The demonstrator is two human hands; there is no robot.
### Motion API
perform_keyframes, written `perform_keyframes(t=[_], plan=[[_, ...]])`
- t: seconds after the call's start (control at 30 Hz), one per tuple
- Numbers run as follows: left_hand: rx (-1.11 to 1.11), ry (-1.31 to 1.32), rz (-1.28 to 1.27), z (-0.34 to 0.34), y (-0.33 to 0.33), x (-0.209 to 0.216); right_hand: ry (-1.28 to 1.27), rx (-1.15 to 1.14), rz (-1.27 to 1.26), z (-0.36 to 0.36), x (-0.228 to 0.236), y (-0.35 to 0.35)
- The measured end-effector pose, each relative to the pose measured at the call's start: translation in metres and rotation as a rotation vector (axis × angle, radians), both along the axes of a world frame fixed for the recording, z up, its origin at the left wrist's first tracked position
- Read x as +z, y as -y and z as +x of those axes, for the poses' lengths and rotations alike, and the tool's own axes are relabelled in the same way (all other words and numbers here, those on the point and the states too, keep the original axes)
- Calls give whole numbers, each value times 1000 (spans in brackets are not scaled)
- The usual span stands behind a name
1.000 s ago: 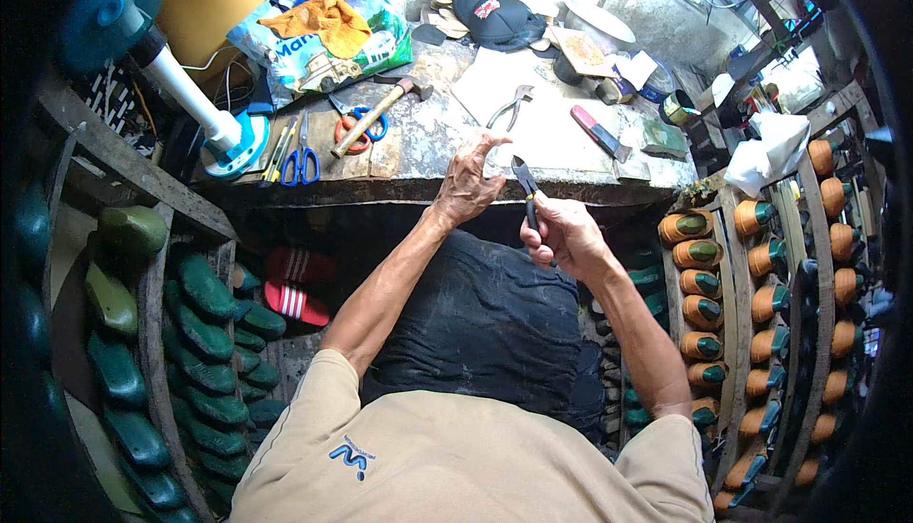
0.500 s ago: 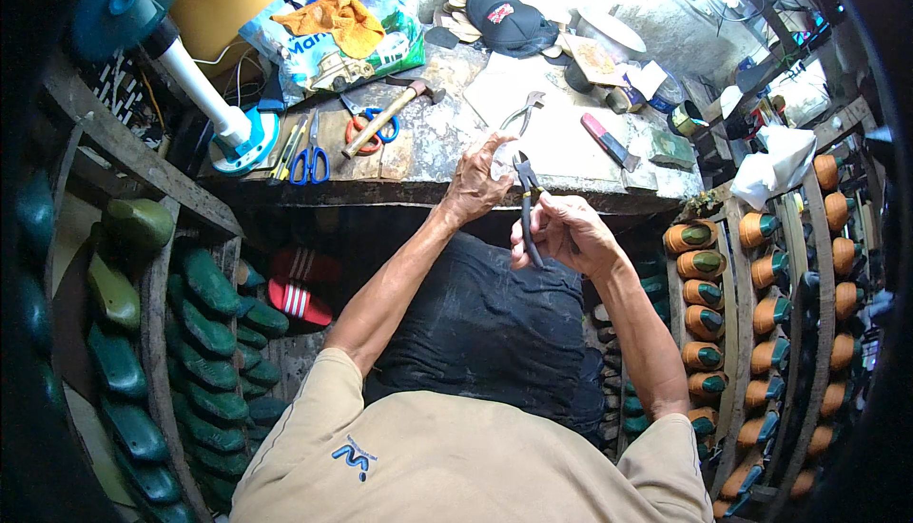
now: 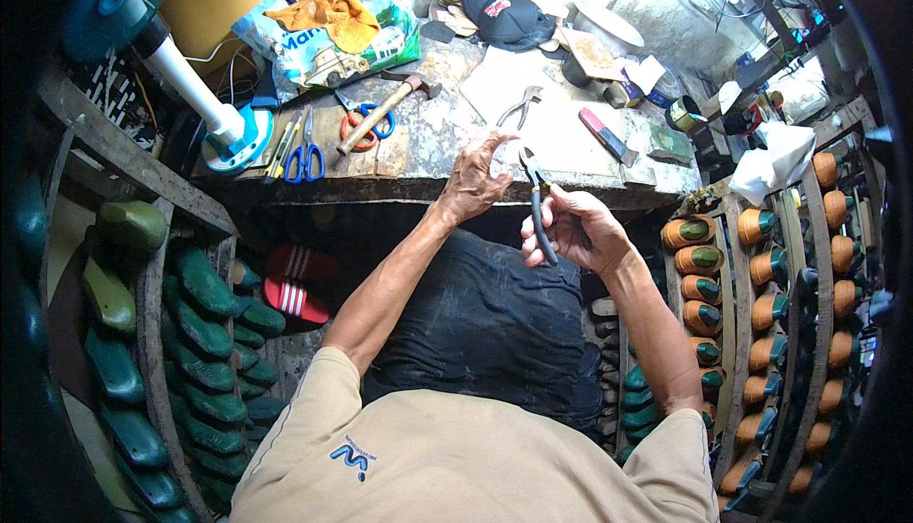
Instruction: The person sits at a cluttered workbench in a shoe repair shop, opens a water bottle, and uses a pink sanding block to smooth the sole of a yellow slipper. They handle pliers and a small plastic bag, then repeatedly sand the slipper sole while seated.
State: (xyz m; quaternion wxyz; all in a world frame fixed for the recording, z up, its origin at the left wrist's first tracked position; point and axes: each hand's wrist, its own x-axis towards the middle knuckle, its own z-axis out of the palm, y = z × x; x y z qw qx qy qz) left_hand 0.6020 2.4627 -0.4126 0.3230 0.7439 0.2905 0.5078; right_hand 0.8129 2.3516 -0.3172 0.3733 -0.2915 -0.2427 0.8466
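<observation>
Worn, stained wooden tabletop (image 3: 433, 149). Gripped in the right hand (image 3: 588, 228), by its near edge: black-handled, yellow-banded cutting pliers (image 3: 537, 204), tilted upward, apparently to hold the nose near the half-curled left hand (image 3: 475, 179); whether empty, impossible to tell. Beyond, grey metal pliers (image 3: 528, 101), seemingly within easy reach.

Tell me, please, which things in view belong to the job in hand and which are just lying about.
In use:
cutters, in the right hand
perhaps something small at the left hand; I cannot tell

Apparently just lying about:
hammer
pliers
blue scissors
cap
orange cloth
red slippers
</observation>
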Motion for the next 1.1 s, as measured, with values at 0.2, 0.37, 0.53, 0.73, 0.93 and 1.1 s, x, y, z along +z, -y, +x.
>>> perform_keyframes(t=[0.2,0.37,0.53,0.73,0.93,1.1], plan=[[-6,12,-4,0,1,0,11,2,-75,3,4,1],[-2,18,-33,1,0,-1,-32,-47,-50,-6,-1,5],[19,5,-26,3,1,-2,-158,-102,-62,-19,-3,9],[51,11,38,7,2,-5,-114,-237,-168,-30,2,19],[33,43,-87,8,-3,-12,369,-224,238,-33,-20,11],[36,107,-105,5,-18,-18,327,-311,392,-52,-61,-16]])
